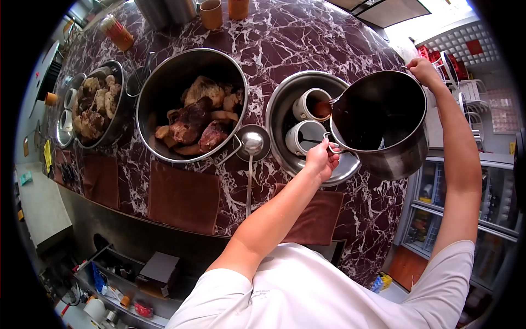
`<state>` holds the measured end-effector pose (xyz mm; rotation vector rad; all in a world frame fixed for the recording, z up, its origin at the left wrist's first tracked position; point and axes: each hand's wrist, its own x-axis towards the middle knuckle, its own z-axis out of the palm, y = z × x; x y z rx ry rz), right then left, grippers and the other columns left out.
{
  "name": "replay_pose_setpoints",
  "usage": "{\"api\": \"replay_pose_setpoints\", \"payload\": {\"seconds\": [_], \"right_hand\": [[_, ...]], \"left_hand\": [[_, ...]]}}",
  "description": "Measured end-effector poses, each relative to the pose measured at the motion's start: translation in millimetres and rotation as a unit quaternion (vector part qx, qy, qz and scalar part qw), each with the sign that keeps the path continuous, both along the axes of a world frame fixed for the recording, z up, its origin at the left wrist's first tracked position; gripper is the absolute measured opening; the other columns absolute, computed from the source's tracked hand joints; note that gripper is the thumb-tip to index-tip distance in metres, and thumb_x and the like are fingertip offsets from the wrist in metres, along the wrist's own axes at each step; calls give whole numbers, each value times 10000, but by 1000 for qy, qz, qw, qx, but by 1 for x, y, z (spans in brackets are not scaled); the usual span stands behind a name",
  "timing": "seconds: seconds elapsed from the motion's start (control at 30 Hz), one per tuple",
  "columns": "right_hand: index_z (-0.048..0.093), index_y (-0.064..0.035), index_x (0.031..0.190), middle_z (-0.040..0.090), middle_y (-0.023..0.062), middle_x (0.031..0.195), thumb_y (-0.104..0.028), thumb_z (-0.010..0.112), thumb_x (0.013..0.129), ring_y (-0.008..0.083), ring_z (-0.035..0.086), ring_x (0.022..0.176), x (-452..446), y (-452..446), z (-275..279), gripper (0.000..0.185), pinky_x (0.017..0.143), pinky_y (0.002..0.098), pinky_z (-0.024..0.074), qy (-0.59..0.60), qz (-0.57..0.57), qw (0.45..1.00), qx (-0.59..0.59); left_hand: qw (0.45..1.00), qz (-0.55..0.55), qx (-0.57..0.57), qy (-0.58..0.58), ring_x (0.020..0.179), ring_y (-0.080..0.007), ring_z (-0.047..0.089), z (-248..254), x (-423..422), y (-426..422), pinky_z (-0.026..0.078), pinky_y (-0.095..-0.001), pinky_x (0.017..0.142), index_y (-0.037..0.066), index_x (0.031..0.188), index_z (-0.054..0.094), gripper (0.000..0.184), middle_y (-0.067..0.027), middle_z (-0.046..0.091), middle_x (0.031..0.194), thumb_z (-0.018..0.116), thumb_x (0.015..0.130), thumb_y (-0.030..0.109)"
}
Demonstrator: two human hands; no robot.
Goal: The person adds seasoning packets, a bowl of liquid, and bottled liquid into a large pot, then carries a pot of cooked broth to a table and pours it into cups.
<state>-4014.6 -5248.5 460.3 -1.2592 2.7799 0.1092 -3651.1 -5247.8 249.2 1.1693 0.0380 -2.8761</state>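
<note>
A large steel stockpot (392, 159) is tilted to the left over a wide steel basin (278, 90), held between both my hands. My left hand (322, 160) is closed around its near loop handle. At the far side my right hand (426, 72) grips the opposite handle. Dark liquid lies inside the pot, and brownish liquid runs from its lip into a white enamel mug (301, 107) in the basin. Beside that mug stands a second white mug (296, 138), close to my left hand; the pot hides part of the basin.
Left of the basin, a ladle (252, 143) rests on a small dish. Further left are a big pot (241, 77) of meat chunks and a bowl (121, 104) with more meat. Brown cloths (183, 194) lie along the marbled counter's (367, 44) front edge. Cups stand at the back.
</note>
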Motion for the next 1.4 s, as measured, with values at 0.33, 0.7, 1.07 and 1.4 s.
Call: {"api": "replay_pose_setpoints", "payload": {"seconds": [0.33,0.7,1.07,1.4], "right_hand": [[678,7,883,662,180,802,-94,557,748,256,643,765,-5,-10,14,208,743,341,490,-7,-4,1000,14],[680,11,902,670,176,804,-105,574,762,250,647,744,4,-20,38,210,726,338,496,26,6,999,38],[677,-1,910,670,176,863,-117,565,771,272,647,807,25,-27,61,212,779,344,487,57,-16,996,63],[678,2,918,670,176,861,-117,576,766,262,644,794,26,-34,67,218,765,339,485,61,-3,996,67]], "left_hand": [[1000,1,8,13,571,-111,484,9,2,-4,440,-230,542,93,816,519,288,-7,525,716,418,975,311],[999,-2,21,34,593,-108,496,18,2,-5,445,-238,574,105,828,518,277,-11,551,744,425,970,325],[998,-9,31,55,589,-116,498,21,1,-5,451,-240,565,104,835,517,273,-22,559,752,428,969,325],[997,-13,39,60,612,-125,499,18,-1,-7,450,-253,581,104,839,516,291,-33,546,775,423,970,346]]}}
